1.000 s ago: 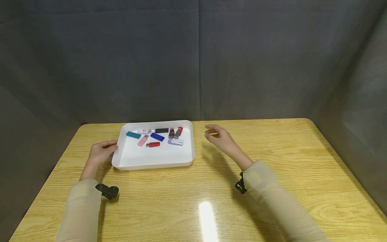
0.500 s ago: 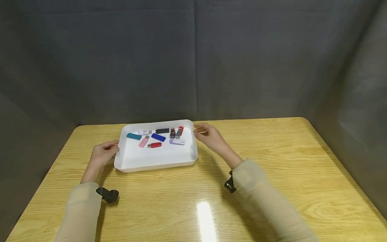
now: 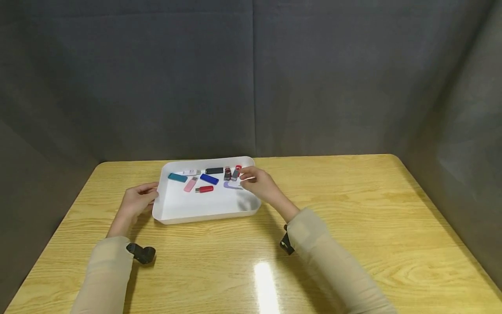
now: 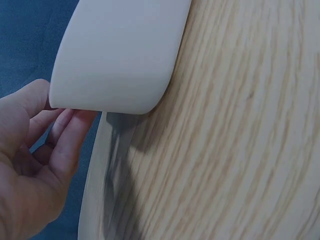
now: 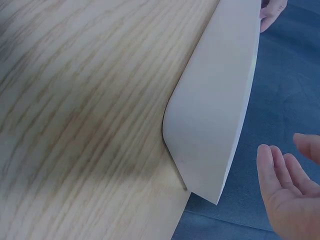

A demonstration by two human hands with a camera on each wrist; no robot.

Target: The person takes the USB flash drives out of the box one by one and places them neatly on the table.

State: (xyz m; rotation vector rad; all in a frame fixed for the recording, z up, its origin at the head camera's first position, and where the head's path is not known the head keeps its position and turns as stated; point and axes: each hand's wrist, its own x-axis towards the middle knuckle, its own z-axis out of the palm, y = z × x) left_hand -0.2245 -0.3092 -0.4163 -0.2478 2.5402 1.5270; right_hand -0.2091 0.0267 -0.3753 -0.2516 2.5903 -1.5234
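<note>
A shallow white tray (image 3: 204, 205) holds several USB flash drives, among them a teal one (image 3: 178, 177), a pink one (image 3: 190, 184), a blue one (image 3: 209, 179) and a red one (image 3: 205, 189). My left hand (image 3: 135, 203) touches the tray's left end, its fingertips right at the rim in the left wrist view. Over the tray's right end hovers my right hand (image 3: 260, 185), thumb and fingers apart with nothing between them. A lavender-and-white swivel drive (image 3: 230, 185) lies beside its fingertips, partly hidden. Two other swivel drives, one dark (image 3: 227, 174) and one red and grey (image 3: 236, 173), lie just left of that hand.
The tray stands toward the back of a wood-grain table (image 3: 204, 270). Dark grey cloth (image 3: 251, 78) hangs behind and at both sides. A black wrist camera (image 3: 143, 254) sits at each sleeve cuff. A black drive (image 3: 214, 171) and a white one (image 3: 191, 172) lie at the tray's back.
My right hand has moved left, from beside the tray to over its right end. The tray has shifted a little to the right, my left hand moving along with it.
</note>
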